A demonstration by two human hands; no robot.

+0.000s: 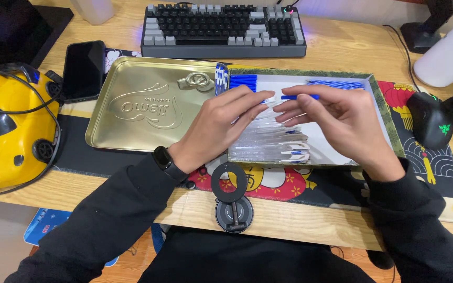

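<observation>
Nearest the camera, a round black phone stand (232,196) is sitting on the edge of the wooden desk (300,222), just below a patterned desk mat (441,173). Above it, both hands are working over a shallow white-lined box (374,105) that is resting on the mat. The left hand (216,128) and the right hand (336,118) are meeting over the middle of the box, and the fingertips of both are pinching a thin blue-capped pen refill (293,97) between them, each hand closing on one end; how firm the pinch is cannot be told. Under the hands a heap of clear plastic sleeves (271,141) with blue-and-white tips is lying in the box, and more blue refills (243,82) are lining its far wall. To the left a gold tin lid (137,105) is lying inside up, just beside the box, with a dark phone (83,69) and a yellow helmet-like device (9,128) further left. A black mouse (430,119) is sitting to the right, and a grey-and-black keyboard (224,29) is lying beyond. The refill looks slender and smooth, so a light pinch could let it slip and drop among the sleeves, where it would be hard to pick out; a sleeve cuff dragging across the box's near edge could also scatter the loose pile.
</observation>
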